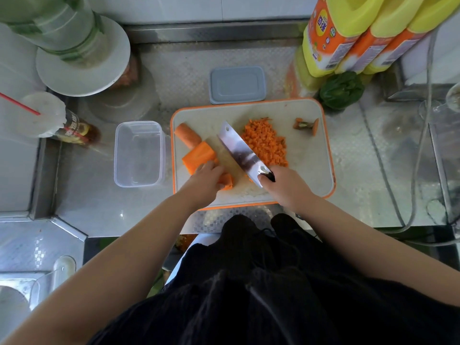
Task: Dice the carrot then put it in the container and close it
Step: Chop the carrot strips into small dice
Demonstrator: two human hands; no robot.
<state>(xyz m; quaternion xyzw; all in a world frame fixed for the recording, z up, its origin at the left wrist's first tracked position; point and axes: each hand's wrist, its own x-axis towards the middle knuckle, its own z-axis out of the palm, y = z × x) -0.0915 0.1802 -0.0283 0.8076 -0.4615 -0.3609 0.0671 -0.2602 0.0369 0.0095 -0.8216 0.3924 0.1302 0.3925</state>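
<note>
The person stands over the white cutting board with orange rim [308, 155] on the steel tabletop [87, 200], and I think this step goes well only if the left hand [205, 179], which presses on the cut orange carrot pieces [199, 156], keeps its fingertips tucked away from the broad steel cleaver [242, 153]. The right hand [282, 186] is wrapped firmly around the cleaver's dark handle, the blade pointing away and leftward beside the heap of diced carrot [265, 143]. The clear plastic container [139, 154] waits open, left of the board; its grey lid [237, 84] lies behind.
</note>
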